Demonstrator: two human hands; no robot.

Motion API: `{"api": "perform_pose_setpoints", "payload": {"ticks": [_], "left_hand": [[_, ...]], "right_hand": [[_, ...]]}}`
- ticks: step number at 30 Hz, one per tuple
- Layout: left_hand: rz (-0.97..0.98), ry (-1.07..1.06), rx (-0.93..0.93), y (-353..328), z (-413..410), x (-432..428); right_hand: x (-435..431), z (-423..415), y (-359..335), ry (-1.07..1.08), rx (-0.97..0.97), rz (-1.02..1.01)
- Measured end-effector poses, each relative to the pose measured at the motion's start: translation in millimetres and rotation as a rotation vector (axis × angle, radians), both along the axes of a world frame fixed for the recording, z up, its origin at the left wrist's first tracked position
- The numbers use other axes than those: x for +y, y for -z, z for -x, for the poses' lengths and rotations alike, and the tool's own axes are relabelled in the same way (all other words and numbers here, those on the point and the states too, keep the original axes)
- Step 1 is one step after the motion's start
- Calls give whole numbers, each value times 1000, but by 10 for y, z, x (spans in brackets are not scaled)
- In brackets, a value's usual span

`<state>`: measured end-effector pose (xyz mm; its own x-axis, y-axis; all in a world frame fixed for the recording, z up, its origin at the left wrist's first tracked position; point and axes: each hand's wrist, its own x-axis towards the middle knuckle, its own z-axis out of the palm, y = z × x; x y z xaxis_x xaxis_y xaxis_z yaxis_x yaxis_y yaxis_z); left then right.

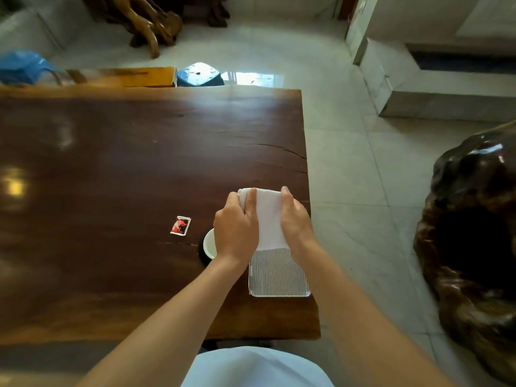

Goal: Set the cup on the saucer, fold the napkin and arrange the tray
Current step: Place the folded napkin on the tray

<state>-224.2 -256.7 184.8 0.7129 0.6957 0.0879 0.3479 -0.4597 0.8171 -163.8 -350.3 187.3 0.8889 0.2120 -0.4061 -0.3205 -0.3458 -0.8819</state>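
A white napkin (268,216), folded into a narrow strip, lies over the far end of a ribbed, striped tray (279,275) near the table's right edge. My left hand (236,230) grips the napkin's left side and my right hand (296,219) presses on its right side. A white cup (208,245) on a dark saucer (201,251) stands just left of the tray, mostly hidden behind my left wrist.
A small red and white packet (181,225) lies on the dark wooden table (111,169) left of the cup. The table's right edge runs close beside the tray. A large dark carved stump (474,233) stands on the tiled floor at right.
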Motion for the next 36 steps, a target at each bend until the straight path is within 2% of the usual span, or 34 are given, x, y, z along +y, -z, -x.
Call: {"api": "perform_pose_setpoints", "payload": {"ticks": [5,9,12,16,19,23,26,29,33,36], "left_hand": [[-37,-33,-28,-59,-77,-110],[44,-76,-31,71,-147,-178],[105,-53,-8,188,-165,-244],[39,48,1,340,-156,-343],[144,37,69,490,-208,-420],[336,59,128,746,-329,-407],[476,71,166,948,-402,-294],[741,10,210,1074,-453,-175],[1268,2,188,1180,-453,-64],[1373,-17,180,1270,-471,-25]], "right_hand": [[-55,12,32,158,-225,92],[-120,-60,145,135,-385,184],[-223,-100,260,121,-391,235],[-393,-61,384,147,-336,285],[-460,-81,495,184,-299,312],[-508,-244,718,207,-162,295],[-542,-374,932,187,70,138],[-607,-419,960,173,341,-82],[-678,-504,1041,85,538,-175],[-679,-568,1184,116,567,-177]]}}
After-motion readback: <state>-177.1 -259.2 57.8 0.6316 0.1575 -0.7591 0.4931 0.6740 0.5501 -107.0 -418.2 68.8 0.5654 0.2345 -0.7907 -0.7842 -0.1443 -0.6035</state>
